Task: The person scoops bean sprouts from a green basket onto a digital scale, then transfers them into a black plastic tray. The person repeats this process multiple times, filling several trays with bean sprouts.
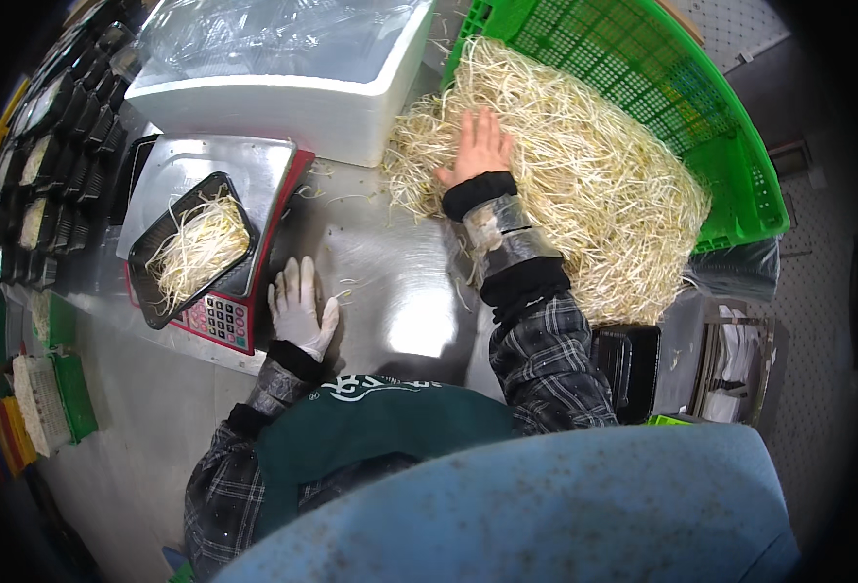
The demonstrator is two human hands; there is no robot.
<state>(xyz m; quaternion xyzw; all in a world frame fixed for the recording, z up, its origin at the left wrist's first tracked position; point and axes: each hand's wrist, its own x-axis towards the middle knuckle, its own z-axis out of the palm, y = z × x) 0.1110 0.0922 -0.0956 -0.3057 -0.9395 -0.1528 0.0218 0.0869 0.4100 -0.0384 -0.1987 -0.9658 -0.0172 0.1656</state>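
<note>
My left hand (303,307), in a white glove, lies on the steel table (371,248) with its fingers apart, just right of a red digital scale (283,197). On the scale's steel plate sits a black plastic tray (153,295), turned at a slant, with bean sprouts (203,248) in it. My right hand (481,149), bare, rests palm down on the left side of a large heap of bean sprouts (582,160), holding none that I can see. The heap spreads from a green plastic basket (739,167) that lies on its side behind it.
A white foam box (254,109) with clear film stands beyond the scale. Stacked black trays (57,182), some with sprouts, fill the far left. Another stack of black trays (637,364) stands by my right forearm. Loose sprouts are scattered on the steel. Green and white baskets (54,401) stand lower left.
</note>
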